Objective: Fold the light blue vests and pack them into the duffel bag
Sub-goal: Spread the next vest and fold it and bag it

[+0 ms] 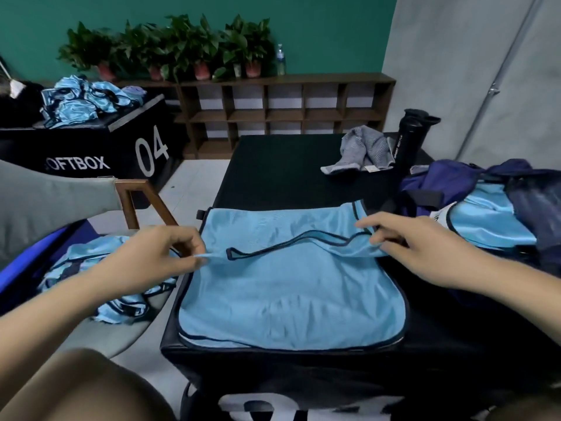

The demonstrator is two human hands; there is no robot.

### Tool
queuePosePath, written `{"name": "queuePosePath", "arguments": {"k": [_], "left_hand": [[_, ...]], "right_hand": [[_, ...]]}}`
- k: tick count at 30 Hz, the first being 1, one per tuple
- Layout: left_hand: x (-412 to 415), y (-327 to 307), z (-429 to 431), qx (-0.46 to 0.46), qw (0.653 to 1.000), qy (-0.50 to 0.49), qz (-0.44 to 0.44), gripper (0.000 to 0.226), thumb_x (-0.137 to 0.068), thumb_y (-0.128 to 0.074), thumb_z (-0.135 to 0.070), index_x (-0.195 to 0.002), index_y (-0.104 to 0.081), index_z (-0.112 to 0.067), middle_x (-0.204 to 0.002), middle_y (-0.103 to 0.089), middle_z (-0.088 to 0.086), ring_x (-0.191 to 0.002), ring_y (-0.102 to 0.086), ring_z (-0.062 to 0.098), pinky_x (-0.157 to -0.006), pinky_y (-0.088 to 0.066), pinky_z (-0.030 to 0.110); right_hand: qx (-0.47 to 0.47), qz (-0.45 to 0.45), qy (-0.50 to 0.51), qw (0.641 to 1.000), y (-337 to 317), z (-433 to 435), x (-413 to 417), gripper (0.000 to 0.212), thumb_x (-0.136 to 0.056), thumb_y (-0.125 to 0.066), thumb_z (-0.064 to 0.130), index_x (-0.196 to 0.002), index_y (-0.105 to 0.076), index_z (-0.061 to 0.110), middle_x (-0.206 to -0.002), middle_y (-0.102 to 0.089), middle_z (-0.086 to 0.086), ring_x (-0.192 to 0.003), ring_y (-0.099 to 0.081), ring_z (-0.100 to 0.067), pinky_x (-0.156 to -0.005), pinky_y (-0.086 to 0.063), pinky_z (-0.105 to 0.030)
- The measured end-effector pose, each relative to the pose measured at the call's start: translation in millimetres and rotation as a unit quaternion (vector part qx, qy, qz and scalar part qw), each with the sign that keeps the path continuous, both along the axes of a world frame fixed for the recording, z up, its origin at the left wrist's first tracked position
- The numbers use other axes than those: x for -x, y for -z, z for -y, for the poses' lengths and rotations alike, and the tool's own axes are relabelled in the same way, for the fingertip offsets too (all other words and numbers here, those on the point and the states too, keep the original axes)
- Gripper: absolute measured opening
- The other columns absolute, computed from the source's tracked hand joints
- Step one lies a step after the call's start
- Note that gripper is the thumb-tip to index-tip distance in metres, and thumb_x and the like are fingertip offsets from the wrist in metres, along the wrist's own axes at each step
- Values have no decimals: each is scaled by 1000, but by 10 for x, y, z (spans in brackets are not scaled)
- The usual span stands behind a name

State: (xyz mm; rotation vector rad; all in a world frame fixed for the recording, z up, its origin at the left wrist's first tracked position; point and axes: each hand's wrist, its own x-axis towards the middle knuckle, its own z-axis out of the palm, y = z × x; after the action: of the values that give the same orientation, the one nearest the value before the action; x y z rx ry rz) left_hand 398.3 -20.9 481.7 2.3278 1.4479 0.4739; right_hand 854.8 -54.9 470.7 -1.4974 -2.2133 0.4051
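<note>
**Vest** (288,287): light blue with dark trim, laid flat on the black surface (288,174). Its upper part is doubled over toward the near edge. The left end of the fold is pinched between the thumb and fingers of the left hand (158,256). The right end is pinched in the same way by the right hand (416,241).

**Duffel bag** (449,180): navy, open, set at the right side of the surface. A folded vest (491,220) of the same blue is seen inside it.

**Loose vests** (100,278): a crumpled heap placed on a grey seat (130,341), left of the surface and lower. A further heap (79,100) is piled on a black box (121,147) marked "04", at far left.

**Far end of the surface:** a grey striped cloth (361,150), crumpled, and a black bottle (409,138), upright, just beside it.

**Background:** potted plants (182,47) are lined along the top of a brown shelf (282,113) against a green wall.
</note>
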Motion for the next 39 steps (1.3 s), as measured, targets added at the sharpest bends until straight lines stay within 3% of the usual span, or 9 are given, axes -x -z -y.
{"name": "queuePosePath", "arguments": {"k": [2, 6, 11, 16, 22, 27, 31, 35, 39], "left_hand": [[17, 94, 97, -18, 1000, 23, -6, 15, -91, -84, -22, -82, -74, -29, -88, -75, -15, -81, -69, 3, -68, -45, 8], [107, 225, 232, -44, 998, 48, -22, 23, -87, -85, -17, -83, -72, -36, -89, -74, -16, -79, -68, 4, -66, -43, 9], [205, 400, 374, -29, 994, 103, -24, 23, -87, -88, -22, -89, -72, -39, -97, -73, -13, -86, -71, 13, -74, -52, 23], [280, 491, 433, -13, 994, 109, -14, 15, -87, -86, -39, -95, -74, -38, -102, -73, -12, -84, -71, 18, -74, -57, 38], [297, 597, 456, 49, 989, 128, -50, 20, -85, -89, -32, -93, -74, -43, -105, -73, -16, -97, -71, 11, -83, -51, 22], [226, 559, 444, 111, 984, 122, -62, 13, -86, -87, -38, -93, -77, -44, -105, -74, -17, -97, -70, 9, -81, -50, 17], [158, 512, 310, 102, 994, 37, -16, 25, -94, -77, -15, -90, -79, -40, -95, -78, -16, -85, -73, 8, -78, -55, 22], [145, 636, 37, 16, 994, -105, 8, 13, -92, -81, -25, -89, -70, -31, -86, -74, -18, -73, -67, 5, -69, -53, 29], [110, 743, -175, 26, 980, -196, -8, 23, -88, -83, -37, -92, -63, -28, -86, -71, -10, -72, -64, 13, -65, -47, 34]], "right_hand": [[-17, 34, -10, 999, 120, 148, -26, 57, -102, -65, 6, -141, -58, 48, -107, -72, 32, -106, -64, 14, -90, -40, -2], [-57, 100, -39, 993, 366, 368, -122, 70, -105, -58, 8, -152, -41, 57, -121, -63, 40, -103, -54, -3, -90, -41, -17], [-58, 163, -86, 981, 580, 613, -171, 80, -103, -52, 4, -162, -28, 53, -97, -55, 19, -86, -43, -13, -80, -47, -29], [-86, 173, -96, 976, 685, 750, -236, 78, -98, -51, 3, -162, -35, 46, -95, -50, 16, -83, -42, -15, -74, -49, -33], [-87, 205, -150, 963, 758, 870, -213, 57, -94, -60, 8, -144, -58, 36, -102, -60, 15, -90, -47, -11, -84, -39, -23], [-77, 209, -183, 957, 696, 896, -225, 38, -92, -56, 17, -124, -66, 36, -126, -64, 25, -109, -58, -9, -93, -45, -31], [-73, 182, -162, 967, 648, 799, -277, 34, -101, -52, 24, -127, -67, 40, -134, -59, 30, -120, -54, -1, -100, -44, -30], [-104, 192, -120, 969, 646, 617, -317, 43, -96, -59, 16, -134, -63, 36, -133, -59, 23, -118, -56, -9, -99, -50, -33], [-111, 249, -108, 956, 701, 461, -377, 62, -85, -66, 4, -141, -58, 31, -137, -55, 16, -121, -55, -15, -97, -50, -33]]}}
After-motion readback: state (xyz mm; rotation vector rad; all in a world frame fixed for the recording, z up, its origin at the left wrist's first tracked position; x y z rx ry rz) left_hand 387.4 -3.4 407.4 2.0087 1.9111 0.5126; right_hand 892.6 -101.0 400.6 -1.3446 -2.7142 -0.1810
